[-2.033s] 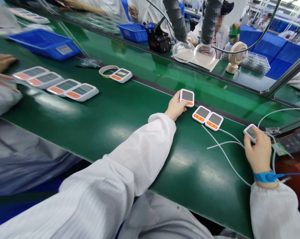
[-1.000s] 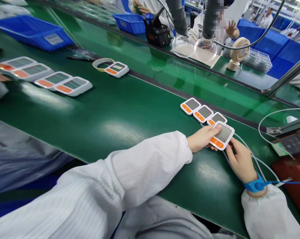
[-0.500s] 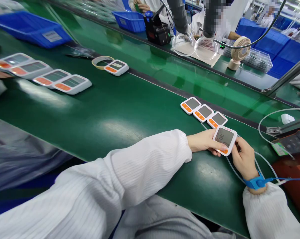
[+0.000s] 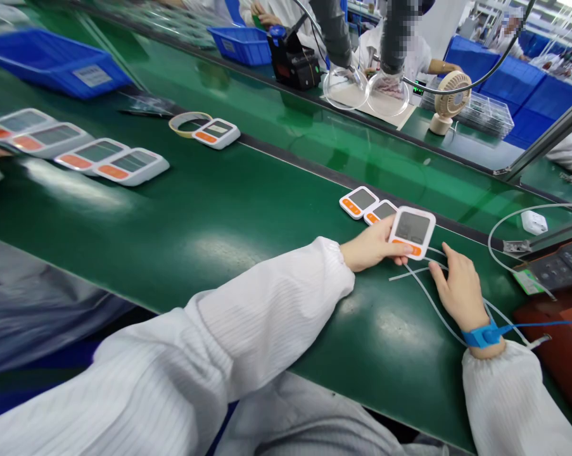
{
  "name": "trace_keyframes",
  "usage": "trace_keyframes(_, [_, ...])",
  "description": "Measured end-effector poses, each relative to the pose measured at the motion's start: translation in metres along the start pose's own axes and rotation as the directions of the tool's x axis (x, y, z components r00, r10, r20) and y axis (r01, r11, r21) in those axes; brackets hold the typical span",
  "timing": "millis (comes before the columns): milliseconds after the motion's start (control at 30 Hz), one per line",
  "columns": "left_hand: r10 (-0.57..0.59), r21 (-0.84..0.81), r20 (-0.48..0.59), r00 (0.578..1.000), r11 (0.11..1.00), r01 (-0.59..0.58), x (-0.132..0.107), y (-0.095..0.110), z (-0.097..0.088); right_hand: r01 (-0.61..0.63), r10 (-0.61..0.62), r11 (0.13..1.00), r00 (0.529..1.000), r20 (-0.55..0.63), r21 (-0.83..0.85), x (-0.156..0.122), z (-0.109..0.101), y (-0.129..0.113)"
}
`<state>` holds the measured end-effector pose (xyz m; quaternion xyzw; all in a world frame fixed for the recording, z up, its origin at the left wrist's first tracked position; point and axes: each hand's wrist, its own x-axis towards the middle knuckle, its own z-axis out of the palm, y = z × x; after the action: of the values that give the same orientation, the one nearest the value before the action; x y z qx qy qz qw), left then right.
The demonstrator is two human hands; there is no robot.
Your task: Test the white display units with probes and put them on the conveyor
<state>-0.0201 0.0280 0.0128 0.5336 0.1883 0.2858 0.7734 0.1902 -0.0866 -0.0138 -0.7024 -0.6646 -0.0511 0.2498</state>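
Note:
My left hand (image 4: 372, 246) grips a white digital monitor (image 4: 412, 233) by its lower left corner, thumb over the orange button panel. Faint dark digits show on its grey screen, which faces up toward me. To the right, my right hand (image 4: 459, 285) is apart from the monitor, with thumb and forefinger spread, and a blue strap (image 4: 481, 335) circles its wrist. Thin white tubes (image 4: 428, 294) run over the green table between and beneath the hands. Behind my left hand lie matching monitors (image 4: 360, 201), partly covered by the held one.
Several larger white monitors (image 4: 132, 166) lie at the left, near another person's hand. A tape roll (image 4: 190, 125) touches a monitor (image 4: 216, 133) farther back. A blue bin (image 4: 52, 63) stands at far left, a reddish-brown box with a dark panel (image 4: 559, 339) at right.
My right hand has let go of the monitor and opened. My left hand has raised the monitor up and leftward, turning it more upright, so it now covers part of the row behind.

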Motion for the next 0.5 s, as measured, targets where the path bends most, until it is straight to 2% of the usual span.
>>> trace_keyframes(67, [0.109,0.062,-0.128,0.986,0.993,-0.102,0.005,0.009,-0.016,0.002,-0.006,0.998,0.998,0.056,0.064,-0.001,0.001,-0.001])
trace_keyframes(100, [0.17,0.103,-0.222,0.96,0.983,-0.15,0.008,0.014,-0.026,0.014,-0.024,0.993,0.996,0.089,0.116,-0.002,0.001,-0.003])
trace_keyframes(133, [0.24,0.156,-0.34,0.909,0.968,-0.198,0.01,0.017,-0.039,0.031,-0.053,0.985,0.991,0.126,0.17,-0.002,0.0,-0.006])
trace_keyframes(167, [0.32,0.226,-0.472,0.822,0.945,-0.238,0.013,0.02,-0.053,0.053,-0.09,0.975,0.982,0.168,0.217,-0.003,-0.002,-0.009])
trace_keyframes(233, [0.453,0.4,-0.657,0.603,0.887,-0.231,0.017,0.023,-0.084,0.101,-0.169,0.956,0.957,0.237,0.274,-0.005,-0.004,-0.016])
trace_keyframes(267, [0.489,0.473,-0.698,0.523,0.863,-0.176,0.018,0.024,-0.1,0.118,-0.195,0.95,0.947,0.256,0.288,-0.006,-0.005,-0.019])
trace_keyframes(333, [0.51,0.552,-0.759,0.405,0.834,-0.017,0.019,0.025,-0.129,0.134,-0.222,0.942,0.936,0.272,0.307,-0.008,-0.005,-0.023])
trace_keyframes(367, [0.514,0.586,-0.763,0.391,0.806,0.083,0.018,0.025,-0.141,0.135,-0.223,0.941,0.937,0.269,0.31,-0.008,-0.004,-0.025])
trace_keyframes(400, [0.522,0.627,-0.751,0.405,0.756,0.189,0.016,0.026,-0.151,0.132,-0.218,0.941,0.94,0.262,0.311,-0.008,-0.003,-0.026])
trace_keyframes(500, [0.513,0.732,-0.676,0.529,0.551,0.402,0.011,0.026,-0.166,0.122,-0.2,0.944,0.951,0.237,0.308,-0.008,0.002,-0.026])
